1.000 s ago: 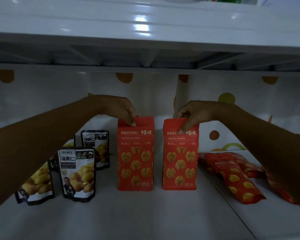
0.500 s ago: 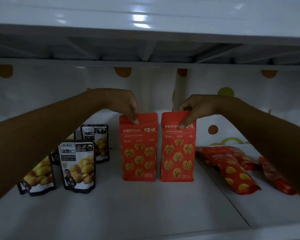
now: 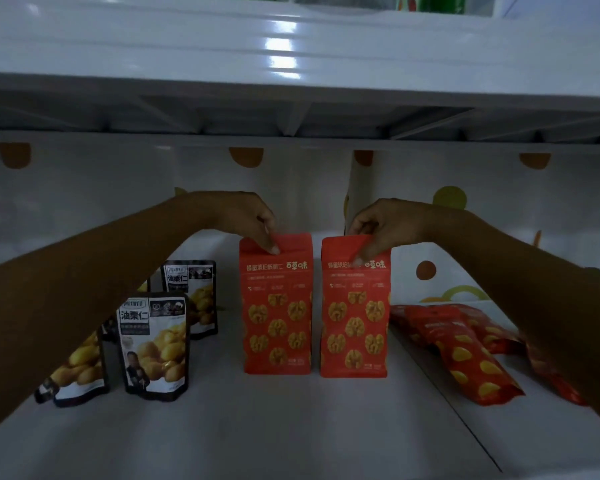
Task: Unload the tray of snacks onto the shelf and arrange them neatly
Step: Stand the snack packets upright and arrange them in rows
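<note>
I've got only the head view, close in, facing forward and slightly down into the shelf (image 3: 291, 427).

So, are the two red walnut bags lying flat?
No, the left walnut bag and right walnut bag stand upright, the left hand and right hand pinching their tops.

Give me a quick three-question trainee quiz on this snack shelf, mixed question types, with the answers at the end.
1. True or false: both walnut bags stand upright on the shelf.
2. The left hand pinches its bag at: A the top, B the base, C the side.
3. Fill in: the flat red packs lie to the ___ of the walnut bags.
Key: 1 true; 2 A; 3 right.
</note>
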